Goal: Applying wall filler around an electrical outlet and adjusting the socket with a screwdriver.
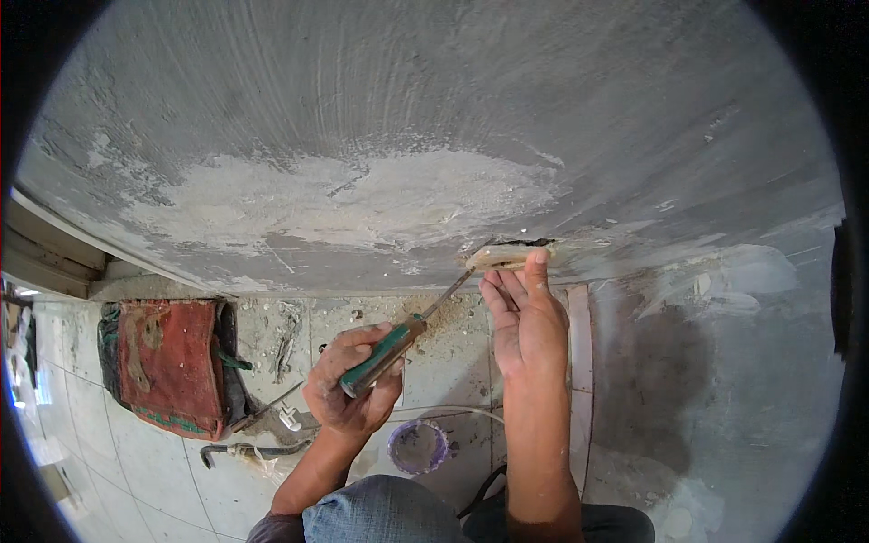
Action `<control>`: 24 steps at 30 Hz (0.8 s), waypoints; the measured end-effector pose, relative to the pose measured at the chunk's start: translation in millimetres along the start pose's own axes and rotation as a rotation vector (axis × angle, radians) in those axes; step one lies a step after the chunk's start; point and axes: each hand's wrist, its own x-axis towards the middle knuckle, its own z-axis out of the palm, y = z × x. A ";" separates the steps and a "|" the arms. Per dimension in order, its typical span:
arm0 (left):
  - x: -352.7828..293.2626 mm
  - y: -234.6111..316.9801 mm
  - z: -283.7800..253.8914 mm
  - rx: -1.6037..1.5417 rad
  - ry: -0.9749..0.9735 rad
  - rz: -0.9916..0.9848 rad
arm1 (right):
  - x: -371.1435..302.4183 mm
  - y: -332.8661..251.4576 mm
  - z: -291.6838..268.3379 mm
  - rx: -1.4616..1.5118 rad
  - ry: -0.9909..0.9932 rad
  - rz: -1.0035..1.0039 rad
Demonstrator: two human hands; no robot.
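Observation:
My left hand [348,385] is closed round a screwdriver [385,357] with a green and clear handle. Its shaft points up and to the right, and the tip meets the left end of a pale, yellowish flat piece [496,257] low on the grey wall. My right hand [534,330] grips that piece from below, thumb at its right end and fingers curled under it. Above the piece, a dark gap [534,242] shows in the wall. What the piece is cannot be made out clearly.
A dusty red bag [172,362] lies on the tiled floor [154,462] to the left. Near it are a dark hooked bar [258,450] and a small white fitting [290,418]. A purple-rimmed round container [418,447] stands before my knees. Crumbly debris [444,335] lies along the wall.

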 end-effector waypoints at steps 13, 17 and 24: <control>11.9 27.3 -28.4 0.300 -0.426 0.148 | 11.2 15.6 0.9 0.034 -0.001 0.010; 2.6 39.6 -42.2 0.469 -0.451 0.168 | 11.2 19.2 14.4 0.014 0.041 -0.041; -57.3 32.7 -49.8 0.583 -0.783 -0.092 | 2.4 20.1 27.2 0.212 0.091 -0.160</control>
